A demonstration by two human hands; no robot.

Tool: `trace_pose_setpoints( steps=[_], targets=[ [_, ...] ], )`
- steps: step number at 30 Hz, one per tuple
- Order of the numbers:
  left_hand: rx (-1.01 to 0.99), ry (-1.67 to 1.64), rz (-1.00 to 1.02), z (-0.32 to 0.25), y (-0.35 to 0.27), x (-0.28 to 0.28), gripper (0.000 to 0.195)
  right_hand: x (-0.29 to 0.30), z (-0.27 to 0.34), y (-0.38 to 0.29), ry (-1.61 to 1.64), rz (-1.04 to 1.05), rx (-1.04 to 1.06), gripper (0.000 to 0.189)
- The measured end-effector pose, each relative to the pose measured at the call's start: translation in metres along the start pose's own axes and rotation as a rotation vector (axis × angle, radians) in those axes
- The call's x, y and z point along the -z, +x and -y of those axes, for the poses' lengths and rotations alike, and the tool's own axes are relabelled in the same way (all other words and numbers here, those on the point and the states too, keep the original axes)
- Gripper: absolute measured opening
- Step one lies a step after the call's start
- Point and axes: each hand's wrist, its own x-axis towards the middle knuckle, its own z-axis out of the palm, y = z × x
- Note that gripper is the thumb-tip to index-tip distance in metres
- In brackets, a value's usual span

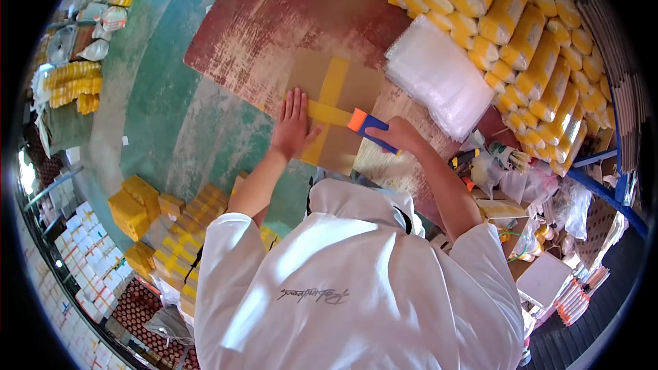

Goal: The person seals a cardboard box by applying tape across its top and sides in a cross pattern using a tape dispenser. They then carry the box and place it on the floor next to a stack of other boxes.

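Note:
In front of me a cardboard box point(307, 69) sits on a worn red tabletop point(247, 25). Strips of yellow packing tape point(335, 79) cross on its upper face. My left hand point(292, 126) presses flat on the box's left side, fingers spread and holding nothing. In my right hand point(398, 135) is a blue and orange tape dispenser point(372, 131), its orange end resting on the tape strip near the box's right side. The dispenser's tape roll cannot be made out.
Right of the box lies a stack of bubble-wrap sheets point(437, 74). Behind it rise piled yellow-and-white packages point(514, 46). A box cutter point(464, 158) and plastic bags point(493, 169) lie near my right elbow. Taped cartons point(185, 246) are stacked at lower left.

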Motion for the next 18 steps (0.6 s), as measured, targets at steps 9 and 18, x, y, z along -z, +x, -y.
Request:
trace_pose_setpoints(
  steps=[9, 18],
  targets=[
    [0.068, -0.050, -0.091, -0.014, 0.000, -0.034, 0.092, -0.005, -0.016, 0.000, 0.029, 0.012, 0.043, 0.059],
    [-0.022, -0.050, -0.011, -0.017, 0.003, -0.030, 0.079, -0.008, -0.039, 0.007, 0.131, 0.032, 0.050, 0.058]
  ],
)
